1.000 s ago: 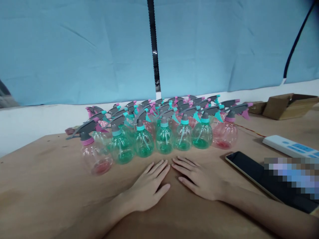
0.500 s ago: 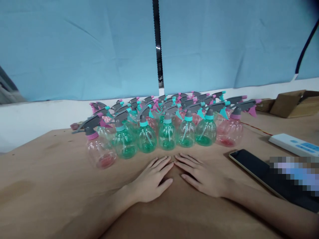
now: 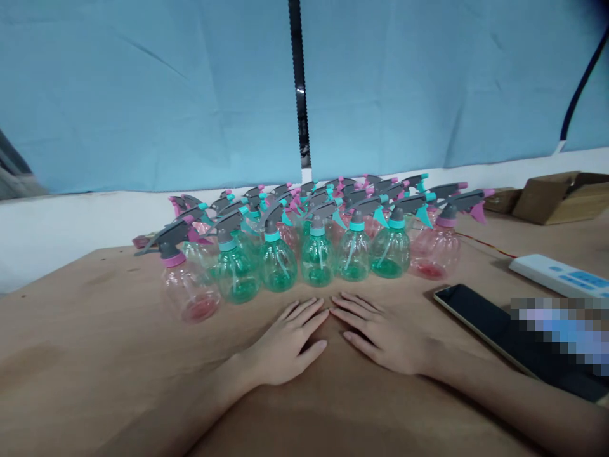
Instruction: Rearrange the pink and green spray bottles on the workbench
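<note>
My left hand [image 3: 288, 346] lies flat on the wooden table [image 3: 95, 355], palm down with the fingers stretched out. Opposite it my right hand [image 3: 383, 336] rests the same way, and the fingertips of the two nearly meet. Neither holds anything. Just beyond the fingertips stand several clear spray bottles in rows, with grey trigger heads. Nearest the hands is a green spray bottle [image 3: 317, 260] with a turquoise collar. A pink spray bottle [image 3: 190, 292] stands at the front left, another pink spray bottle [image 3: 435, 251] at the front right. Bottles farther back are partly hidden.
Right of my right hand lies a black phone [image 3: 480, 324]. Behind it is a white power strip [image 3: 561, 276] with a thin red-yellow wire nearby. An open cardboard box [image 3: 547, 200] sits at the back right. A blue cloth [image 3: 143, 95] hangs behind the table.
The whole view has shifted very slightly to the left. Both hands and the bottles hold their places.
</note>
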The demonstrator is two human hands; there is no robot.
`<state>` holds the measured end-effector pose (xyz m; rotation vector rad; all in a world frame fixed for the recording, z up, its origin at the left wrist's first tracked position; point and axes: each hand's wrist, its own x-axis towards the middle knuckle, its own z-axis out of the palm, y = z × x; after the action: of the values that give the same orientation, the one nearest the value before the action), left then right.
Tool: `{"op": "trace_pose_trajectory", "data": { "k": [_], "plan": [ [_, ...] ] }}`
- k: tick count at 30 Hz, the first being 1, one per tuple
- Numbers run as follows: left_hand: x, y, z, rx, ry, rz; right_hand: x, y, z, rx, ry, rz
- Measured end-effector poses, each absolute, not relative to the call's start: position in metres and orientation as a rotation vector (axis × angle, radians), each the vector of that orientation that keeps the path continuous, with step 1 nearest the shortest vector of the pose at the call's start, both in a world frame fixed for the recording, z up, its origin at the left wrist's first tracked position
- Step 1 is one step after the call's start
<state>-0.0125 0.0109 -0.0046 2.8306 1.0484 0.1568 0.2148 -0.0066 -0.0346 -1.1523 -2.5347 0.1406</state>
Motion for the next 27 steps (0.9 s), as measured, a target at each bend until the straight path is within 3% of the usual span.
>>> {"op": "trace_pose_trajectory", "data": {
  "k": [27],
  "plan": [
    [-0.0115, 0.0101, -0.0022, 2.864, 1.054, 0.046, 0.2151, -0.0047, -0.0377, -1.139, -2.534, 0.147]
  ]
}}
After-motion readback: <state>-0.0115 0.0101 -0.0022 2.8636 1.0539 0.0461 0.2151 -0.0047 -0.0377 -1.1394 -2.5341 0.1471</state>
